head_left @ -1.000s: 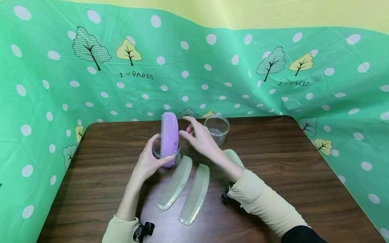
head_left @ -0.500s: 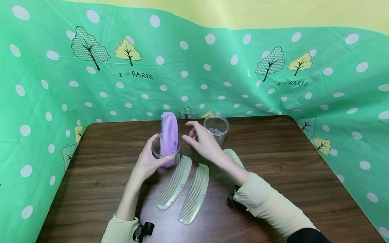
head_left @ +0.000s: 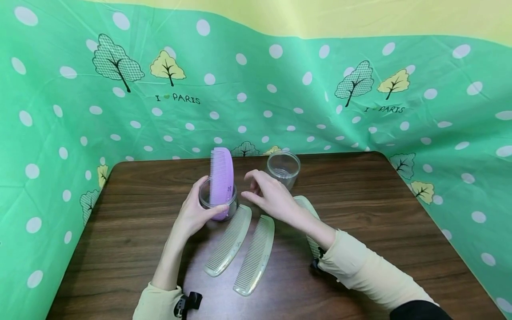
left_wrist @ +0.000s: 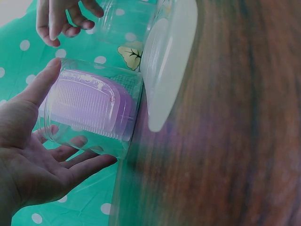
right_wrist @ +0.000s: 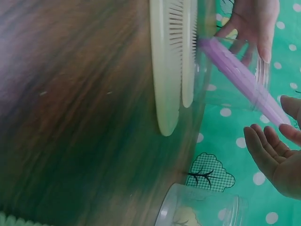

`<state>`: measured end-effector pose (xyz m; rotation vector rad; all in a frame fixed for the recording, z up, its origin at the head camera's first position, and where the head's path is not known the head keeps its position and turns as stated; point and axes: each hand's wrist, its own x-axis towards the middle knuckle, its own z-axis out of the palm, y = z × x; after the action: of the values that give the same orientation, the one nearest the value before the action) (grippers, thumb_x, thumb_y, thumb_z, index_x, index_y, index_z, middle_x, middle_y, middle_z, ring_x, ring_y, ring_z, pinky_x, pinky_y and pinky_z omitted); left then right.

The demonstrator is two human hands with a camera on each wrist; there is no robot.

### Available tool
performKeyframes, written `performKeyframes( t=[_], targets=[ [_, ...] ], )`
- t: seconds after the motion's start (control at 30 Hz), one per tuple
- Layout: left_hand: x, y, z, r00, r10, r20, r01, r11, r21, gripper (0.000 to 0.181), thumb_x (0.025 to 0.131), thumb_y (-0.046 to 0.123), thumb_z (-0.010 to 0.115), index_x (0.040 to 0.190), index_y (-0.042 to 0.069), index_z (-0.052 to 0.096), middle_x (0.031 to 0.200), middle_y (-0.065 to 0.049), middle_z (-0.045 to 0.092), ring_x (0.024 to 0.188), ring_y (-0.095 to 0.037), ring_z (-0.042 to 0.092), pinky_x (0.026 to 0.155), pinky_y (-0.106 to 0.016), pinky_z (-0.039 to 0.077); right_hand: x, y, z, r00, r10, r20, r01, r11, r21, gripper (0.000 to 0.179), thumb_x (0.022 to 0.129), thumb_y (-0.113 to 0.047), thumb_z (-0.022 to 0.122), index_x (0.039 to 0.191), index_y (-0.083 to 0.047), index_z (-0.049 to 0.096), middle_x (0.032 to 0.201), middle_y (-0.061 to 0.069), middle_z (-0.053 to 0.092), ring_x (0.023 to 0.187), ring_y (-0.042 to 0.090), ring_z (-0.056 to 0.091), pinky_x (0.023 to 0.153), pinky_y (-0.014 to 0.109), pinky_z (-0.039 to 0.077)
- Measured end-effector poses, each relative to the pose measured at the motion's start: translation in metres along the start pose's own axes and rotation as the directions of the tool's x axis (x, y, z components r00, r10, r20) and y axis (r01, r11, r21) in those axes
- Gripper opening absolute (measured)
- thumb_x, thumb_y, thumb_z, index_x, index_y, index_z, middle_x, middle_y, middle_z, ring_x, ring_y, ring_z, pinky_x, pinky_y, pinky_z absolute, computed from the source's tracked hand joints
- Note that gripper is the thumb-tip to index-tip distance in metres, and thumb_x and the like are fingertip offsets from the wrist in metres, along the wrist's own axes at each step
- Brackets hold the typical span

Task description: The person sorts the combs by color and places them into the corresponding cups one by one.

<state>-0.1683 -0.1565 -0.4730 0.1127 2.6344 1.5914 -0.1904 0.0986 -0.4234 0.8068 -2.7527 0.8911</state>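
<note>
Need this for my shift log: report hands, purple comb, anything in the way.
Left hand holding clear jar. Right hand empty. Purple comb tilted inside, top above rim. Pale green comb close by jar, not covering its mouth.

head view from above the near side, facing far and down across the table (head_left: 372,200), left wrist view sideways, close to the left jar (left_wrist: 127,77), right wrist view turned oppositely, farther off, both wrist views facing far, sharing that jar and green cloth (left_wrist: 89,188)

Left grip (head_left: 194,213) cupped, thumb (head_left: 217,210) spread; right grip (head_left: 274,196) relaxed, half-hidden fingers (head_left: 256,176) seemingly loosely bent
</note>
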Motion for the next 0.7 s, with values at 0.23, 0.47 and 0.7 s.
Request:
performKeyframes(
  t=[0.23, 0.47, 0.7],
  targets=[
    [0.000, 0.000, -0.001, 1.000, -0.005, 0.007, 0.005, 1.000, 0.001, 0.106, 0.079, 0.042, 0.089, 0.162, 0.025, 0.024, 0.163, -0.010, 0.040, 0.148, -0.031, 0.042, 0.120, -0.058, 0.034, -0.013, -0.002, -0.002, 0.993, -0.091, 0.073, 0.097, 0.992, -0.085, 0.031, 0.097, -0.034, 0.073, 0.122, -0.017, 0.064, 0.108, 0.002, 0.069, 0.093, 0.017, 0.069, 0.074, 0.034, 0.056],
    [-0.001, 0.001, -0.001, 1.000, -0.010, 0.012, 0.010, 1.000, 0.009, 0.105, 0.080, 0.043, 0.088, 0.162, 0.026, 0.024, 0.163, -0.011, 0.040, 0.148, -0.031, 0.042, 0.119, -0.059, 0.035, -0.021, -0.010, -0.006, 0.967, -0.167, 0.192, 0.196, 0.970, -0.141, 0.032, 0.097, -0.035, 0.072, 0.127, -0.022, 0.067, 0.108, -0.001, 0.068, 0.084, 0.012, 0.066, 0.069, 0.028, 0.053],
    [-0.001, 0.002, -0.001, 1.000, -0.017, 0.016, 0.016, 1.000, 0.009, 0.106, 0.080, 0.043, 0.088, 0.162, 0.027, 0.023, 0.163, -0.010, 0.039, 0.148, -0.032, 0.041, 0.119, -0.059, 0.035, -0.025, -0.016, -0.003, 0.917, -0.227, 0.327, 0.287, 0.946, -0.150, 0.037, 0.095, -0.035, 0.075, 0.130, -0.025, 0.068, 0.108, -0.003, 0.067, 0.077, 0.007, 0.057, 0.065, 0.026, 0.051]
  ],
)
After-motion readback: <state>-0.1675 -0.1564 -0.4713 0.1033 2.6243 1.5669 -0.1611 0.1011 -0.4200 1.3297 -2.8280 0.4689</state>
